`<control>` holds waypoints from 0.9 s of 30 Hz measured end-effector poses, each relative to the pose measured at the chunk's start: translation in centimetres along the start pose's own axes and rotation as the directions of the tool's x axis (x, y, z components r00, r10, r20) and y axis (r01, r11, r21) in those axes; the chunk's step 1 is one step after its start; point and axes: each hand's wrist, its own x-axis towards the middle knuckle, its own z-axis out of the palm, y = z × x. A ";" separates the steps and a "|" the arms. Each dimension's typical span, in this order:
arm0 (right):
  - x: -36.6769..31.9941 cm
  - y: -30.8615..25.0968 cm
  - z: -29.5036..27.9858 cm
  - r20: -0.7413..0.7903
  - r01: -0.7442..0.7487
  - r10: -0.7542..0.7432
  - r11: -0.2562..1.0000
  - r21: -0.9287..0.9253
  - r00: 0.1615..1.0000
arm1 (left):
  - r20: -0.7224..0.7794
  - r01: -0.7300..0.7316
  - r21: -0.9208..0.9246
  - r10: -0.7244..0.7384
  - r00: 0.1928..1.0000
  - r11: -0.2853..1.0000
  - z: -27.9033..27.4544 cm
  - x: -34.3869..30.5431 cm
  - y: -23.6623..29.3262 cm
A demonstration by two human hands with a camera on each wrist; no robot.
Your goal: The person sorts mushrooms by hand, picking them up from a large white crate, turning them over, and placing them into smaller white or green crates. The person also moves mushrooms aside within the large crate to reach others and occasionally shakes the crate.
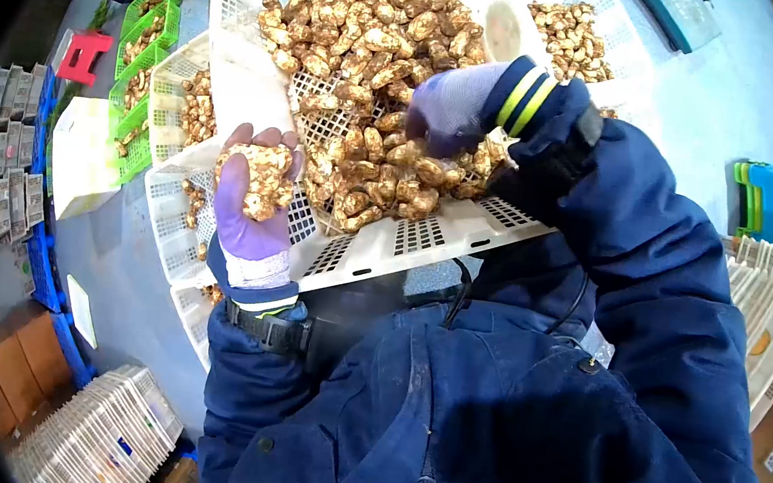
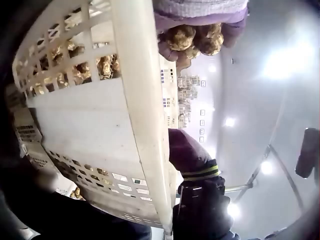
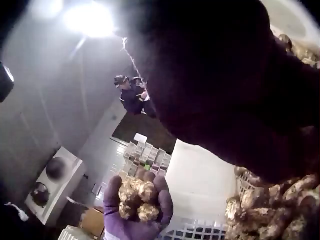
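Observation:
My left hand (image 1: pixel 261 202), in a purple and grey glove, holds several stubby brown-and-cream mushrooms (image 1: pixel 257 175) in its cupped palm, fingers curled round them. They show again as a small cluster (image 3: pixel 137 197) in the right wrist view. Gloved too, my right hand (image 1: pixel 451 105) reaches down into the mushroom pile (image 1: pixel 390 174) near the front of a white slotted crate (image 1: pixel 345 261). Its fingertips are hidden, and I cannot tell whether they pinch a mushroom. A larger heap of mushrooms (image 1: pixel 384 29) fills the crate's far side.
Another white crate with mushrooms (image 1: pixel 565 41) stands at the back right. More white crates (image 1: pixel 181 71) line the left, beyond them green baskets (image 1: pixel 150 44) and a red stool (image 1: pixel 84 57). Stacked crates (image 1: pixel 107 434) stand at the lower left. Another person (image 3: pixel 134 97) appears in the right wrist view.

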 end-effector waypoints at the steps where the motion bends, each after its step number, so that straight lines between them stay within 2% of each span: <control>1: -1.2 0.1 -0.5 -0.044 -0.039 0.039 0.999 -0.006 0.998 | -0.007 0.004 0.002 -0.004 1.000 1.000 0.2 -0.1 0.0; 2: -2.0 1.7 -0.7 -0.111 0.064 -0.045 0.982 0.179 0.993 | -0.016 0.006 0.004 -0.006 1.000 1.000 0.4 -0.3 0.0; 3: -2.1 3.0 -0.7 -0.088 0.135 -0.107 0.896 0.423 0.990 | -0.025 0.005 0.006 -0.005 1.000 1.000 0.6 -0.3 0.1; 4: -2.7 4.1 0.0 -0.178 0.253 -0.183 0.772 0.583 0.967 | 0.054 0.028 -0.034 -0.026 0.998 0.999 -0.4 0.2 -0.1; 5: -3.2 4.7 0.4 -0.280 0.367 -0.236 0.607 0.705 0.930 | 0.069 0.085 -0.054 -0.081 0.994 0.995 -0.5 0.3 -0.2; 6: -3.4 5.0 0.6 -0.304 0.397 -0.257 0.553 0.732 0.917 | 0.087 0.141 -0.073 -0.134 0.987 0.987 -0.5 0.3 -0.3; 7: -4.2 4.9 0.6 -0.307 0.434 -0.330 0.444 0.784 0.893 | 0.105 0.198 -0.089 -0.189 0.976 0.976 -0.3 0.2 -0.2; 8: -4.1 4.8 0.9 -0.341 0.462 -0.339 0.397 0.793 0.877 | 0.102 0.198 -0.030 -0.194 0.976 0.980 0.5 -0.3 -0.1; 9: -3.7 4.9 1.2 -0.375 0.490 -0.348 0.350 0.798 0.859 | 0.179 0.221 -0.022 -0.214 0.960 0.975 0.5 -0.2 -0.1; 11: -3.1 5.1 1.3 -0.430 0.541 -0.344 0.369 0.755 0.835 | 0.179 0.251 0.010 -0.249 0.952 0.968 1.1 -0.6 0.0; 13: -3.1 4.8 0.8 -0.471 0.602 -0.390 0.365 0.710 0.791 | 0.334 0.270 -0.058 -0.237 0.913 0.961 0.5 -0.2 -0.2; 14: -3.6 4.2 1.0 -0.461 0.554 -0.323 0.324 0.767 0.826 | 0.354 0.272 -0.033 -0.243 0.903 0.962 0.1 -0.2 -0.2; 15: -4.0 3.5 1.2 -0.467 0.526 -0.243 0.417 0.742 0.851 | 0.373 0.275 -0.009 -0.252 0.893 0.961 -0.1 -0.2 -0.2; 17: -3.1 3.6 1.1 -0.534 0.614 -0.319 0.537 0.579 0.783 | 0.367 0.273 0.057 -0.274 0.889 0.960 1.0 -0.3 0.2; 18: -2.9 3.6 1.6 -0.517 0.591 -0.289 0.430 0.682 0.806 | 0.361 0.270 0.091 -0.285 0.888 0.959 1.6 -0.4 0.3; 21: -1.9 3.7 2.3 -0.470 0.573 -0.435 0.141 0.807 0.768 | 0.283 0.305 0.018 -0.297 0.912 0.952 2.3 -0.9 0.3; 22: -2.2 3.0 2.2 -0.484 0.607 -0.434 0.207 0.767 0.760 | 0.282 0.320 0.008 -0.310 0.908 0.947 1.9 -0.9 0.4; 25: -4.6 1.0 2.7 -0.478 0.528 -0.473 -0.032 0.849 0.740 | 0.282 0.337 0.000 -0.323 0.903 0.942 1.5 -0.8 0.3; 27: -4.4 1.4 3.2 -0.471 0.489 -0.551 -0.125 0.863 0.689 | 0.281 0.325 0.035 -0.322 0.904 0.945 1.6 -1.2 0.6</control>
